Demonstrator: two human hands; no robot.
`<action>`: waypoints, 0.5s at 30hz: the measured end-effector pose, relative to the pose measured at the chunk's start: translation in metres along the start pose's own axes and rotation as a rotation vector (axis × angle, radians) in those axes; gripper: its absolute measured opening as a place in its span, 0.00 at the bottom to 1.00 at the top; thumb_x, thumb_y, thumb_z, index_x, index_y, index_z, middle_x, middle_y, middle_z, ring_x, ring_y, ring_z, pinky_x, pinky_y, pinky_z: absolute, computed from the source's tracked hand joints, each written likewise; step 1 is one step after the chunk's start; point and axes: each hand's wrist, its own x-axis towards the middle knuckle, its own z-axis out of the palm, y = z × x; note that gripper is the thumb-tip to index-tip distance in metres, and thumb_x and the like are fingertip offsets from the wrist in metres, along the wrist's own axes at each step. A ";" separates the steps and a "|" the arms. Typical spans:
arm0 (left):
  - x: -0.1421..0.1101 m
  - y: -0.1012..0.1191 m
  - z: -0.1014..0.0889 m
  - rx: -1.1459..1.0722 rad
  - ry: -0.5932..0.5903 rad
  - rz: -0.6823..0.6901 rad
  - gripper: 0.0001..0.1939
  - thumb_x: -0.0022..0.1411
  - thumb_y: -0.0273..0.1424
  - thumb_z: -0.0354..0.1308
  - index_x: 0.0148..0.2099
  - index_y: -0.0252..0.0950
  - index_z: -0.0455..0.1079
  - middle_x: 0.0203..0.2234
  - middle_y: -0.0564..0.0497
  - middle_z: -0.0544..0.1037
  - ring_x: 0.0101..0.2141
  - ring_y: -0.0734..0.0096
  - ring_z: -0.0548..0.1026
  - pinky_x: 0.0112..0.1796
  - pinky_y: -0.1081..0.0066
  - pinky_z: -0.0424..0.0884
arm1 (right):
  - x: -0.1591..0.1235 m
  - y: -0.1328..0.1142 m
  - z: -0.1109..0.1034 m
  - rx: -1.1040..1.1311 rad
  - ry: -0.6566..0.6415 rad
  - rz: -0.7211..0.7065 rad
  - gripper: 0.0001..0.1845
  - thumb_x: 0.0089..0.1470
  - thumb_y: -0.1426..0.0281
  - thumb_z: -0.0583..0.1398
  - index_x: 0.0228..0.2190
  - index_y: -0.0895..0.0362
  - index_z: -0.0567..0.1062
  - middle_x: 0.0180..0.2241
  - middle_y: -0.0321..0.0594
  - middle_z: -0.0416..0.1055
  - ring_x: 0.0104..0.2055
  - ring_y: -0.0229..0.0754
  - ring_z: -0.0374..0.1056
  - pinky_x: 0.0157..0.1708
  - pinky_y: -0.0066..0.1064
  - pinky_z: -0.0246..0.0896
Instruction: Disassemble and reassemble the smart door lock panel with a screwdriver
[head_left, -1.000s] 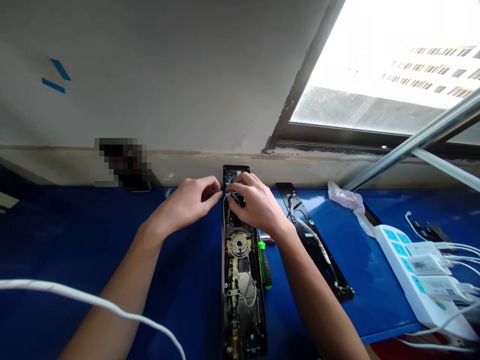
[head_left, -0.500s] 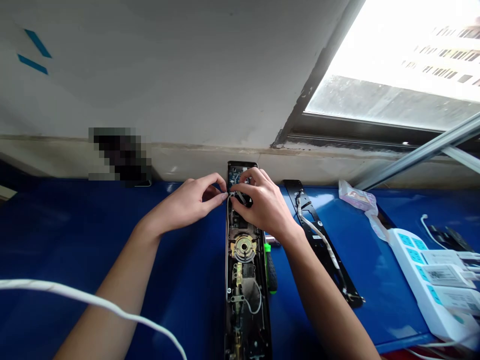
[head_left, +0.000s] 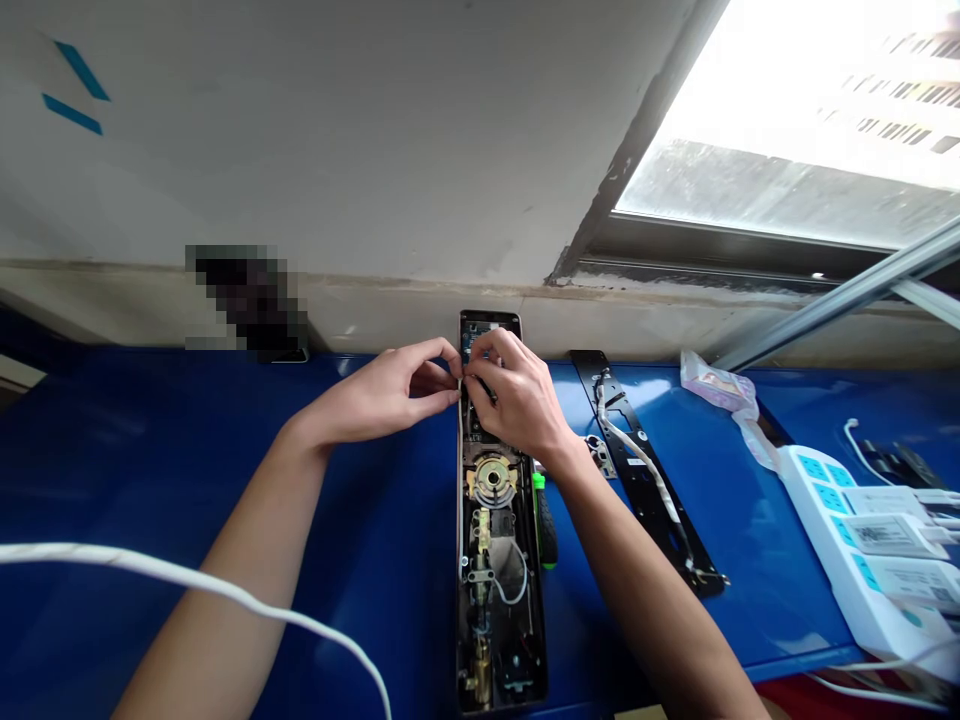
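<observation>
A long, narrow open smart lock housing [head_left: 461, 600] stretches away from me, with a circuit board [head_left: 474, 330] at its far end and a round metal mechanism [head_left: 493, 478] near the middle. Along its far left edge runs a thin white wire [head_left: 460, 425]. My left hand [head_left: 397, 392] reaches in from the left, thumb and fingers pinched on this wire at the rim. From the right, my right hand [head_left: 514, 395] pinches the same wire close to the left fingertips, its fingers curled over the board. The wire's end is hidden by the fingers.
A green-and-black screwdriver [head_left: 546, 520] lies against the housing's right side. Farther right are a black plate [head_left: 637, 460] with a taped cable, a plastic packet [head_left: 716, 385] and a white power strip [head_left: 825, 500]. A white cable [head_left: 225, 590] crosses above my left forearm.
The fingertips of both hands have come closer together at the housing's left rim, and the right fingers are more closed. The view has shifted slightly, showing more of the housing's near end.
</observation>
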 end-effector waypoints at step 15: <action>-0.014 0.032 -0.008 0.139 -0.117 -0.060 0.19 0.64 0.48 0.63 0.34 0.36 0.81 0.29 0.52 0.84 0.33 0.67 0.78 0.34 0.72 0.68 | 0.005 -0.010 -0.022 0.197 0.138 0.055 0.07 0.61 0.72 0.60 0.34 0.53 0.79 0.39 0.40 0.77 0.39 0.39 0.72 0.41 0.34 0.70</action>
